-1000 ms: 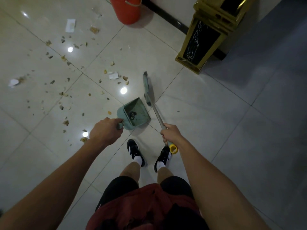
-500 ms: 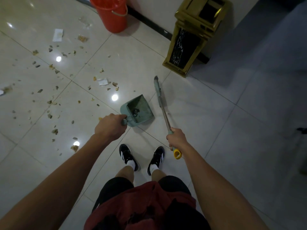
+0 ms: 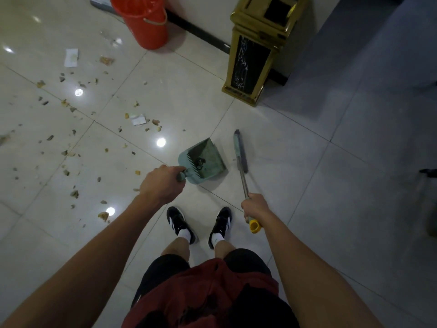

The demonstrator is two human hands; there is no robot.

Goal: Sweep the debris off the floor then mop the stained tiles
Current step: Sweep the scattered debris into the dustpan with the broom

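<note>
Your left hand point(image 3: 163, 183) grips the dustpan point(image 3: 203, 162), dark scraps inside; right hand point(image 3: 256, 207) grips the broom point(image 3: 241, 157); red bucket point(image 3: 144, 22) at 11 o'clock.

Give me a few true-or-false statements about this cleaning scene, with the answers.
1. The left hand holds the dustpan. True.
2. The right hand holds a mop. False: it grips a broom.
3. The red bucket lies tipped over. False: it stands upright by the wall.
4. Most debris lies on the person's left side. True.
5. The gold bin stands by the wall. True.
</note>
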